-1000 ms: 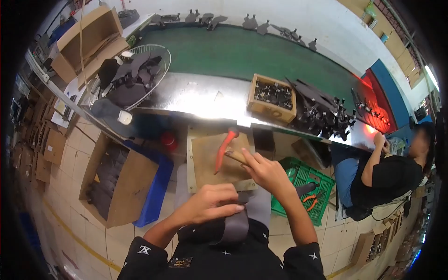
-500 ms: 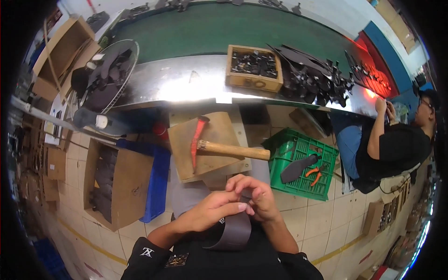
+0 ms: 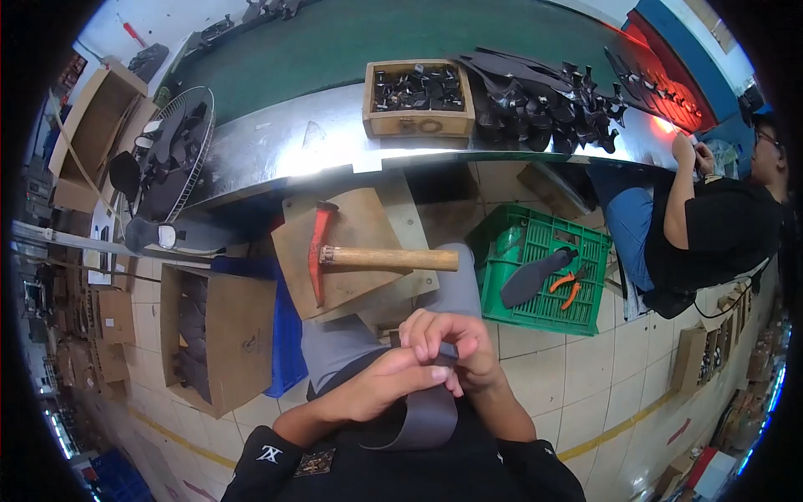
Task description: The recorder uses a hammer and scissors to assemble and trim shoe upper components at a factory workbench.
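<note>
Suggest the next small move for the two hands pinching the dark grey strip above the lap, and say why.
Probably lay the flexible dark grey strip flat on the square wooden block. Both the left hand and the right hand pinch the strip's upper end close to the body, while the red-headed hammer with a wooden handle lies untouched on that block.

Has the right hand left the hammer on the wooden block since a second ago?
Yes. The right hand came off the hammer and pulled back from the wooden block toward the body.
</note>
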Motion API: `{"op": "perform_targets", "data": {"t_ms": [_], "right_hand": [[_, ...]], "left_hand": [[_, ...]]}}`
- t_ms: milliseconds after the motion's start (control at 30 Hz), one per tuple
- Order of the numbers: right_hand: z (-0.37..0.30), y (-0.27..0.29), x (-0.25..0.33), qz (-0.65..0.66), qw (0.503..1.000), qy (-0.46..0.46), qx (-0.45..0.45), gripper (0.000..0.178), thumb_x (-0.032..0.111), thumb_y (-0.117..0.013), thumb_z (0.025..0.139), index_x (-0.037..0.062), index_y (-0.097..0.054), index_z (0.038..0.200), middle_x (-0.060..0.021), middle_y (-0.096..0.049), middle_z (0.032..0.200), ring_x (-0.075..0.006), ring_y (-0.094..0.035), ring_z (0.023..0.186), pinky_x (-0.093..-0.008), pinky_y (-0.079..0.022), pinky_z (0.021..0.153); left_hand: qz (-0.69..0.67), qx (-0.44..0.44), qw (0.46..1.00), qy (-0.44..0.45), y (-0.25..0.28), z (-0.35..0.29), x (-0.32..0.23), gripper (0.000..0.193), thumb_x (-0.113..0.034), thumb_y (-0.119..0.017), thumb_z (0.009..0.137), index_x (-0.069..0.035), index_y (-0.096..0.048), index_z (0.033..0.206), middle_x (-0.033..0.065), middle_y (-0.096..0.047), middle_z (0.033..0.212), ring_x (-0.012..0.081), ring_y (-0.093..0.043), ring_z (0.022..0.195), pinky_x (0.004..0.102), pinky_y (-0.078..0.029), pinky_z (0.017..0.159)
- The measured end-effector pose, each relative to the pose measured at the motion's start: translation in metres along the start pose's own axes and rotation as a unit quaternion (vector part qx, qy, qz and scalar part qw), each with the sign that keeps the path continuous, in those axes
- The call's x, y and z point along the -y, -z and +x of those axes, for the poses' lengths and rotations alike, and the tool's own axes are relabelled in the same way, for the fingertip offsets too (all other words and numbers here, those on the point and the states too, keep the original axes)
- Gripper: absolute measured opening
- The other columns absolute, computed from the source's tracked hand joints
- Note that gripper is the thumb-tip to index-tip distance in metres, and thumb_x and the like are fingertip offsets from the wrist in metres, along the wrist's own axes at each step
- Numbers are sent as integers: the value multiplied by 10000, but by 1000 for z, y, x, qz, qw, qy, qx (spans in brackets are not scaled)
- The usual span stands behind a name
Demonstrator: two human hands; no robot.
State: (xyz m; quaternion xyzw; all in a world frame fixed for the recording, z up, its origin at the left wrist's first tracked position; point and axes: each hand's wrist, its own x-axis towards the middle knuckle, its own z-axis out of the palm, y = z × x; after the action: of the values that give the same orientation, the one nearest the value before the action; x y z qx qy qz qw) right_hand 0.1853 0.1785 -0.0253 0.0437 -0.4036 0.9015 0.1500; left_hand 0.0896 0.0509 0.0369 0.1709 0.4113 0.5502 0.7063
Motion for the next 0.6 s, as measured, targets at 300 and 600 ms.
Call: {"op": "perform_targets", "data": {"t_ms": [300,600], "right_hand": [[-3,-7,-4,68,997,3,-25,521,568,-558,934,56,-631,871,-56,-604,876,-220,-506,924,-389,-350,924],[-6,-9,-9,56,996,-45,-58,547,585,-563,924,41,-623,903,-70,-602,897,-245,-512,975,-391,-376,962]], "left_hand": [[1,-2,1000,2,8,-4,6,303,-210,-507,1024,58,-622,1106,91,-635,1014,160,-588,1035,297,-423,979],[-44,-53,998,12,9,-8,8,268,-193,-516,990,48,-628,951,151,-644,986,233,-625,986,330,-463,932]]}}
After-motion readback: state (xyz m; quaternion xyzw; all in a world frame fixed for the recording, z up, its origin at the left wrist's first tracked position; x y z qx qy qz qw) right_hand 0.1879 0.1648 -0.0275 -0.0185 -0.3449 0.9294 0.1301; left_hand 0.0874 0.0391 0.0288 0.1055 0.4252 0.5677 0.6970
